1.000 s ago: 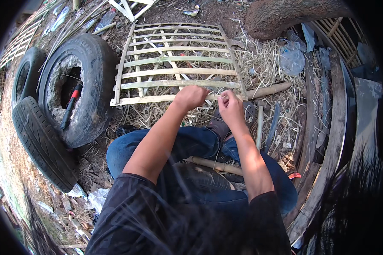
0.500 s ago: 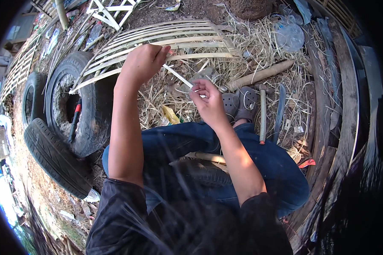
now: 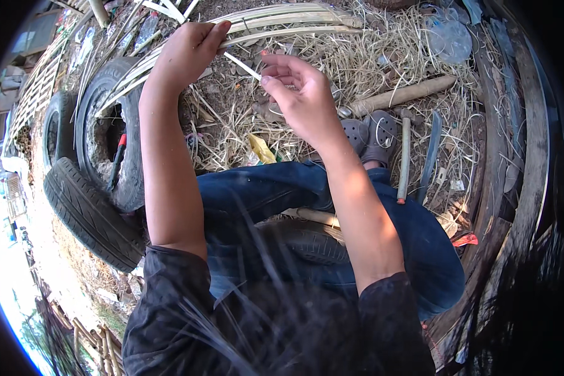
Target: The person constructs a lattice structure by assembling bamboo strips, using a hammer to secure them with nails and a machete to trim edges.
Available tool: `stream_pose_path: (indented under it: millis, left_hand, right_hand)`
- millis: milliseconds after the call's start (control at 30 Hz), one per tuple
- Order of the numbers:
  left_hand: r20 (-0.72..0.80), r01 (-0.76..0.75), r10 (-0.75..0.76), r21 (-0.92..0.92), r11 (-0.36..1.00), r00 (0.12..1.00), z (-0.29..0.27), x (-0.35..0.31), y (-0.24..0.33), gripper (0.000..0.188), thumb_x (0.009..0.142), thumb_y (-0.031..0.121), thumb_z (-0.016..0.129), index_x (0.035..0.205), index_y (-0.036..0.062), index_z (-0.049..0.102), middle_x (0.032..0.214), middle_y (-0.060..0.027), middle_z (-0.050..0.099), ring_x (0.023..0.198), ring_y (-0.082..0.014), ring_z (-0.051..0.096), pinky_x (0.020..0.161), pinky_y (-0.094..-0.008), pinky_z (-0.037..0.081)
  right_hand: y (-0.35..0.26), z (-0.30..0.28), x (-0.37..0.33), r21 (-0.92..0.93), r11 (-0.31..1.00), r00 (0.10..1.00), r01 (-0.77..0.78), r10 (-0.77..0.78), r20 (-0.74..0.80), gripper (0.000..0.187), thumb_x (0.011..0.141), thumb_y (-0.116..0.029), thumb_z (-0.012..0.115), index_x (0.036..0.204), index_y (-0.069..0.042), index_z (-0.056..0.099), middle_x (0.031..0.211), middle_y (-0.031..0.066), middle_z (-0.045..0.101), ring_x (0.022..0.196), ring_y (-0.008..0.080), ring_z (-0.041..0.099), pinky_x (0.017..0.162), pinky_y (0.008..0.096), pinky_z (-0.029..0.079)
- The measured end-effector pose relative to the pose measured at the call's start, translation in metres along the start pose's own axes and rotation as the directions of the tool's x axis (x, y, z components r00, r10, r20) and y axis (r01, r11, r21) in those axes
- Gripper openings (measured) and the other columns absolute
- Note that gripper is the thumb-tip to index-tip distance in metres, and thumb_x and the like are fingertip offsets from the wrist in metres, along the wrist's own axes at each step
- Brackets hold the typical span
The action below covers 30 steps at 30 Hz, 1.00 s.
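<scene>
My left hand [image 3: 191,51] is closed at the near edge of a panel of long pale bamboo slats [image 3: 282,19], gripping where a thin bamboo strip [image 3: 240,64] meets it. Its fingertips are mostly hidden behind the hand. The strip slants down to the right from that grip. At its lower end is my right hand [image 3: 304,94], thumb by the tip and the other fingers spread and slightly curled. Whether the thumb touches the strip I cannot tell. The panel's left ends reach over a worn tire.
Tires [image 3: 91,213] lean at the left, with a red-and-black handled tool [image 3: 117,161] in one. A bamboo pole [image 3: 402,95], a blade-like strip [image 3: 430,153] and a thin stick [image 3: 404,160] lie near my shoes [image 3: 380,135]. Wooden planks [image 3: 529,144] line the right side; shavings litter the ground.
Both hands have moved up and away from me, the left one also leftward, and the slatted panel has shifted with them. The fingers of my right hand have spread from a pinch on the strip.
</scene>
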<state>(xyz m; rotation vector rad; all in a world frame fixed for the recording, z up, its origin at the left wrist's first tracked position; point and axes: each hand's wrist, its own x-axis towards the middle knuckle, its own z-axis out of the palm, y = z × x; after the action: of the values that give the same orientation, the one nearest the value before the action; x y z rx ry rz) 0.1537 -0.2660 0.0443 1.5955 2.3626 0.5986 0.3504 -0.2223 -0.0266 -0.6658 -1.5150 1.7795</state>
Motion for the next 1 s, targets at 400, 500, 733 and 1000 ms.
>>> stream_pose_path:
  millis: [400, 500, 733, 1000]
  left_hand:
    - [-0.075, -0.127, 0.131, 0.055, 0.990, 0.989, 0.082, -0.008, 0.001, 0.047, 0.099, 0.034, 0.047, 0.073, -0.0013, 0.063, 0.064, -0.0239, 0.058, 0.064, -0.0432, 0.058, 0.062, -0.0489, 0.044]
    - [-0.085, -0.163, 0.172, 0.100, 0.982, 0.981, 0.122, -0.014, -0.014, 0.043, 0.098, 0.031, 0.049, 0.072, 0.0006, 0.065, 0.063, -0.0221, 0.060, 0.062, -0.0417, 0.060, 0.059, -0.0488, 0.048]
    - [-0.047, -0.178, 0.188, 0.156, 0.972, 0.981, 0.174, -0.021, -0.020, 0.041, 0.097, 0.032, 0.049, 0.074, 0.0026, 0.066, 0.061, -0.0196, 0.062, 0.058, -0.0374, 0.063, 0.056, -0.0468, 0.052]
    - [-0.120, -0.200, 0.220, 0.158, 0.967, 0.968, 0.169, -0.017, -0.025, 0.042, 0.097, 0.033, 0.050, 0.066, 0.0066, 0.060, 0.055, -0.0170, 0.059, 0.051, -0.0360, 0.060, 0.049, -0.0451, 0.050]
  right_hand:
    - [0.113, -0.050, -0.023, -0.643, 0.725, 0.968, -0.247, 0.220, -0.123, 0.041, 0.079, -0.016, 0.069, 0.115, 0.000, 0.059, 0.105, 0.0182, 0.062, 0.099, 0.0275, 0.062, 0.085, 0.0384, 0.051]
    - [0.135, -0.051, -0.035, -0.844, 0.491, 0.971, -0.215, 0.202, -0.130, 0.049, 0.077, -0.017, 0.068, 0.120, -0.001, 0.055, 0.114, 0.0199, 0.057, 0.110, 0.0349, 0.056, 0.092, 0.0449, 0.047]
    - [0.160, -0.061, -0.045, -0.957, 0.263, 0.988, -0.123, 0.127, -0.093, 0.033, 0.081, -0.022, 0.068, 0.109, -0.005, 0.060, 0.100, 0.0186, 0.063, 0.099, 0.0373, 0.060, 0.085, 0.0476, 0.048]
    - [0.156, -0.062, -0.038, -0.842, 0.470, 0.951, -0.263, 0.272, -0.145, 0.031, 0.094, -0.033, 0.053, 0.087, -0.004, 0.060, 0.081, 0.0233, 0.067, 0.080, 0.0431, 0.064, 0.072, 0.0547, 0.049]
